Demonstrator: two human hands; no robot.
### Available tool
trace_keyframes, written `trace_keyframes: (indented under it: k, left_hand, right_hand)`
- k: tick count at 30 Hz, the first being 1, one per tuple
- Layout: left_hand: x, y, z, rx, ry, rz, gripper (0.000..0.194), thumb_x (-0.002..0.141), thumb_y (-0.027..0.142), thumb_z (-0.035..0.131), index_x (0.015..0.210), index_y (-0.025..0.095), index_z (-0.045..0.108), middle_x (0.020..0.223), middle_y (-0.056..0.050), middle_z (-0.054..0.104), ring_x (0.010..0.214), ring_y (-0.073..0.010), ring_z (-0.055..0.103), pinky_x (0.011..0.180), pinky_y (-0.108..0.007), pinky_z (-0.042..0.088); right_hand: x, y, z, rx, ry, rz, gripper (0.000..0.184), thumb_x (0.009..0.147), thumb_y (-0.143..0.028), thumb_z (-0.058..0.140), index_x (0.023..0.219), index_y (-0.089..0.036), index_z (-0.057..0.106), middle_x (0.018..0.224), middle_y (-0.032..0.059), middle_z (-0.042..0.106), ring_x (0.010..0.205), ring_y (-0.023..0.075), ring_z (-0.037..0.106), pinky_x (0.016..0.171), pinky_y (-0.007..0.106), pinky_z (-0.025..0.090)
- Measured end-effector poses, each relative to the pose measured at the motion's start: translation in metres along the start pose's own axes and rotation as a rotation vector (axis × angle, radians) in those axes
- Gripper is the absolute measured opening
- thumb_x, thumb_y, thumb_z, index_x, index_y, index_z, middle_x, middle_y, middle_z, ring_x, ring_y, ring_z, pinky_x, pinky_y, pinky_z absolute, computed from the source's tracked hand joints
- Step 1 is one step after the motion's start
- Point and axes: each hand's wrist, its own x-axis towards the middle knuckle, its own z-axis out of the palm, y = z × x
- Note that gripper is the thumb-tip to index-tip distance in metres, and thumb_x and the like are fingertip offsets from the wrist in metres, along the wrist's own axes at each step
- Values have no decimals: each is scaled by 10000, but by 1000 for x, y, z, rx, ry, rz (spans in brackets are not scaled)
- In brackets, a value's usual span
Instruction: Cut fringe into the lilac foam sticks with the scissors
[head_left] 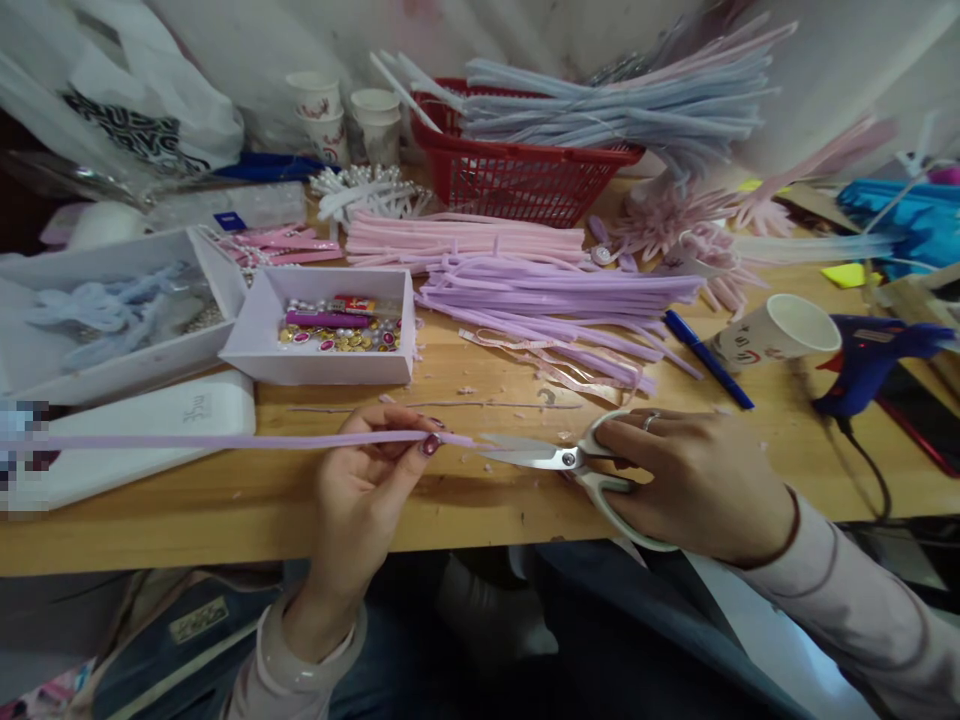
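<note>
My left hand pinches a long lilac pipe cleaner near its right end, holding it level above the wooden table. The stem runs far to the left. My right hand grips white-handled scissors, fingers through the loops. The blades point left and sit at the tip of the pipe cleaner, only slightly parted. Small fluff scraps lie on the table around the blades.
Piles of purple pipe cleaners and pink pipe cleaners lie behind. A red basket holds blue stems. A white box of beads, a paper cup, a blue pen and a blue glue gun stand nearby.
</note>
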Motion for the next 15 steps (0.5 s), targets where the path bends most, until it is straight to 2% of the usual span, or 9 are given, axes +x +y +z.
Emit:
trace_keyframes:
  k: [7,15]
  left_hand:
    - [0,0,1,-69,-5,17,185,770,141,754,890,199,625,861,1,717,837,-118,707,811,-224,574]
    - [0,2,3,-73,7,29,147,757,156,769,800,195,634,821,7,711,843,-129,713,816,-231,589]
  right_hand:
    - [0,1,3,3,-6,2,242,840,-303,533,639,-190,606,540,15,607,508,142,592,488,278,294]
    - [1,1,2,-8,6,4,241,832,-306,544,631,-190,607,531,10,601,492,136,576,482,274,278]
